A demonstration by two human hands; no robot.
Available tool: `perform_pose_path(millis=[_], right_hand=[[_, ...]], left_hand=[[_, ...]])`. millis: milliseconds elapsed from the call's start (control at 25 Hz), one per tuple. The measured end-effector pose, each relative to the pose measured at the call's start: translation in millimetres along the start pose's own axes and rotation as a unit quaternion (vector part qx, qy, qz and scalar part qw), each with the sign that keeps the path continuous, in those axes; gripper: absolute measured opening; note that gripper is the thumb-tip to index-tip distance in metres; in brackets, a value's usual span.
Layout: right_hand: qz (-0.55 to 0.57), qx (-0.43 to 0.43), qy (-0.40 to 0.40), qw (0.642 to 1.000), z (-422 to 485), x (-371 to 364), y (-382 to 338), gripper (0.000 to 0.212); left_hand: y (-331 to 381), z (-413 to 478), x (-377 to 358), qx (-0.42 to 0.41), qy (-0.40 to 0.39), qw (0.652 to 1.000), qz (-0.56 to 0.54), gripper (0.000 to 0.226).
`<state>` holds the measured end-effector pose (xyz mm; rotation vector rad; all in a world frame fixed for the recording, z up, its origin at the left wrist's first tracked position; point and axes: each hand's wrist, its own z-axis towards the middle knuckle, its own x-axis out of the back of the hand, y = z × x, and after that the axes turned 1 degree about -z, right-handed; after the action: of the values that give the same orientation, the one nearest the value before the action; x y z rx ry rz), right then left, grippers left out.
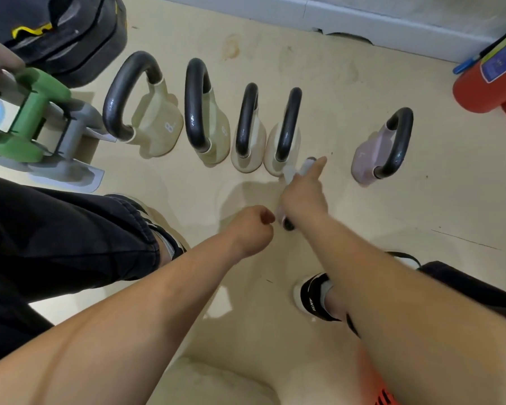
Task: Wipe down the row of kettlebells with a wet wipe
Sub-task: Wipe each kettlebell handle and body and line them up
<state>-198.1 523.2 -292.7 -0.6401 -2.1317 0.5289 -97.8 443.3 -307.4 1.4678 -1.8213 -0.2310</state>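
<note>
Several kettlebells stand in a row on the beige floor: two large cream ones (155, 124) (214, 133), two smaller cream ones (250, 147) (281, 147), and a lilac one (368, 153) further right. All have black handles. In the gap before the lilac one, my right hand (303, 194) grips the handle of a small pink kettlebell (287, 223), index finger stretched forward. A scrap of white, likely the wet wipe (288, 174), shows under the fingers. The bell's body is hidden. My left hand (254, 226) is a fist just left of it, with nothing visible in it.
Green and grey dumbbells (27, 118) lie on a rack at the left. Black weight plates (70, 36) are stacked behind them. A red cylinder (485, 89) lies at the far right by the wall. My legs and black shoes (316, 296) stand close below the hands.
</note>
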Motion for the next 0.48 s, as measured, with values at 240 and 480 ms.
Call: perform_pose_path(millis=[240, 480], right_hand=[[-0.135, 0.09, -0.067, 0.984, -53, -35, 39, 0.111], [-0.054, 0.111, -0.057, 0.991, -27, 3, 34, 0.065]], left_hand=[[-16, -18, 2, 0.047, -0.038, 0.997, 0.037, 0.022], [8, -25, 1, 0.004, -0.051, 0.997, -0.059, 0.041]])
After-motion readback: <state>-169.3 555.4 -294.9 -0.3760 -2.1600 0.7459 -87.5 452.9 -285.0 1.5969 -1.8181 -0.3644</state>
